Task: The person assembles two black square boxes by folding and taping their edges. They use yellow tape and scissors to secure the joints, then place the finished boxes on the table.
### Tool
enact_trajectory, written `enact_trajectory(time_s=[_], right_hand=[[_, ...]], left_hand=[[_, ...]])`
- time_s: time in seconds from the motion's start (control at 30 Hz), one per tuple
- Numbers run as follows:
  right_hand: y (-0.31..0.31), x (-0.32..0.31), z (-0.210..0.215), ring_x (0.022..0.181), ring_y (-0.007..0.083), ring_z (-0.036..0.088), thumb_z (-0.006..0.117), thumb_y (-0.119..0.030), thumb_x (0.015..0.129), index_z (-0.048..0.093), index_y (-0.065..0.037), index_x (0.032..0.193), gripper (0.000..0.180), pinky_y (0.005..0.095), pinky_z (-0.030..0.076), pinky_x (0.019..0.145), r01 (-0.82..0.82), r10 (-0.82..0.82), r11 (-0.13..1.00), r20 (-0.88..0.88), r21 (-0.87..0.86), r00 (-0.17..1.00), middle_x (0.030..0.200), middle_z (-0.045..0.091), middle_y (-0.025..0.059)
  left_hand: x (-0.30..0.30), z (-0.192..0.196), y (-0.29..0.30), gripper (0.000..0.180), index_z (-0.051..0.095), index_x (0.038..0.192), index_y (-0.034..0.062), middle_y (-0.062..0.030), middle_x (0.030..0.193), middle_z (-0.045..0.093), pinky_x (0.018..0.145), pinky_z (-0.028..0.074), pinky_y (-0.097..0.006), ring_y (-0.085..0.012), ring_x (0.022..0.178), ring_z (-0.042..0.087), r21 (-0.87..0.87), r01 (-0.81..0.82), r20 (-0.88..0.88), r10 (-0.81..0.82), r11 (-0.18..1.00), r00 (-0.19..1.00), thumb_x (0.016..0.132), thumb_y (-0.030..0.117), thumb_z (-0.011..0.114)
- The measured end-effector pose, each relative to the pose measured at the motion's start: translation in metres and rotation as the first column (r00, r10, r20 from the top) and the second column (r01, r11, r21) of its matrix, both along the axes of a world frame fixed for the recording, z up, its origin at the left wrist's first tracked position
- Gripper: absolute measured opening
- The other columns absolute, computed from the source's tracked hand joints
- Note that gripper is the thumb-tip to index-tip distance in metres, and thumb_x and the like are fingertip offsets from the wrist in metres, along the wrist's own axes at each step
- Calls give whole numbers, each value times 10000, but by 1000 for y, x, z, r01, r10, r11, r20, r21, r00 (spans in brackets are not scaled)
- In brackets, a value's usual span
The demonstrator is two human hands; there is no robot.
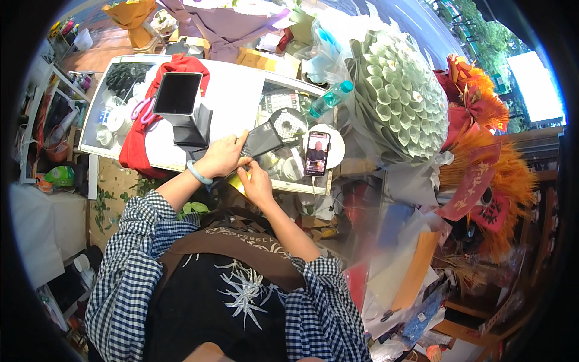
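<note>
Both my hands meet at the near edge of the white glass-topped counter [234, 78]. My left hand [222, 155] pinches the near end of a flat, dark, see-through packet [263, 139], its index finger stretched along the side. Close beside it, my right hand [258, 186] has its thumb and fingers pressed together at the packet's lower corner; what exactly lies between them is hidden. Something yellow [237, 183] shows under the right hand. Left of the packet stands a stack of boxes, with a black-topped square box [178, 93] above a dark grey box [194, 125].
Red cloth [136, 148] and purple-handled scissors [143, 112] lie left of the boxes. A lit phone [316, 154] and a teal bottle [332, 99] are to the right. Beyond stand a large grey-green bouquet [395, 90] and orange bouquets [482, 157]. Purple wrapping [226, 27] is at the back.
</note>
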State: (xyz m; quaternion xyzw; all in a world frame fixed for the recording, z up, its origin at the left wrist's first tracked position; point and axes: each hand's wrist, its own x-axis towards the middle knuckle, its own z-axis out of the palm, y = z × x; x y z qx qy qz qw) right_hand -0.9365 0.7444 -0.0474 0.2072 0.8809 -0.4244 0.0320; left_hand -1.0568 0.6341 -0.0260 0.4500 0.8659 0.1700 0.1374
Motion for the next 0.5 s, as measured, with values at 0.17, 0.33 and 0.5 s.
enact_trajectory(time_s=[0.17,0.33,0.5], right_hand=[[3,17,-13,867,355,657,631,-328,890,561,5,1117,409,411,498,750,-35,15,987,-124,-156,992,925,674,198],[0,24,-31,884,201,638,669,-213,879,560,6,1187,393,338,495,790,58,-100,939,-110,-338,989,986,673,163],[6,16,-29,599,82,401,650,-173,887,540,26,1204,391,263,358,541,8,-35,960,-94,-279,995,642,479,2]], left_hand=[[-7,-8,1,690,344,1406,13,-233,959,591,734,503,-436,-381,887,608,-2,19,42,-18,1000,999,898,424,567],[-22,-13,-1,600,363,1391,41,-195,1001,618,722,515,-456,-382,869,620,126,11,125,-27,992,992,917,353,557],[-27,15,-53,567,413,1356,31,-213,1186,576,897,471,-442,-366,1095,562,319,-61,36,53,946,998,870,228,628]])
